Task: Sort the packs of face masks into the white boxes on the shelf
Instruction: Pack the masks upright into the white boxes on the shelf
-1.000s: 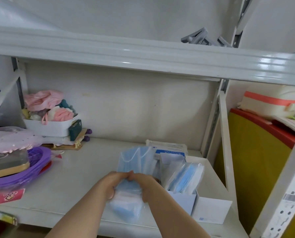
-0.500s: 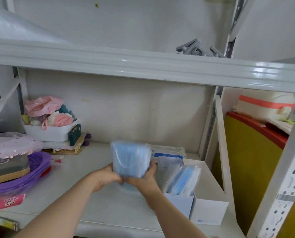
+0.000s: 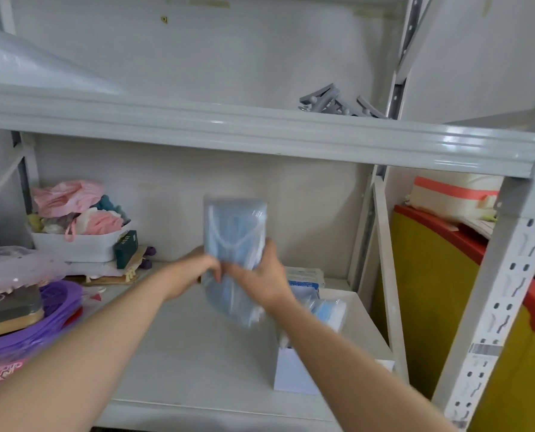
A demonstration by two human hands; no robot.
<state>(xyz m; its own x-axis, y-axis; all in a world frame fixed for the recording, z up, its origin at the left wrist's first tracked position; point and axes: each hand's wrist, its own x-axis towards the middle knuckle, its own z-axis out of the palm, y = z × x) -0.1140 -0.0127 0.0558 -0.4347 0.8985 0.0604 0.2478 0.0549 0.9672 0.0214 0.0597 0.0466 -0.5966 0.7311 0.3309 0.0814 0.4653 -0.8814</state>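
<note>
- Both hands are on one pack of face masks (image 3: 235, 232). The left hand (image 3: 194, 272) pinches its lower left edge and the right hand (image 3: 261, 277) grips the lower right edge.
- The pack is upright and lifted clear of the shelf board (image 3: 182, 353), with its top well above both hands. The two-hand grip looks meant to keep the floppy clear sleeve flat and squared for slotting in.
- The lower end is blurred, so I can't tell whether it's one pack or two stacked.
- The white box (image 3: 294, 372) sits below and right of the right hand, under that forearm.
- Filed packs (image 3: 328, 311) stand on edge in it, so the upright hold matches.
- Judgement: the next move is a short carry right and down. The risk is snagging the filed packs.
- Left of the left hand are a white basket (image 3: 73, 244) and a purple tray (image 3: 42, 322), neither involved.
</note>
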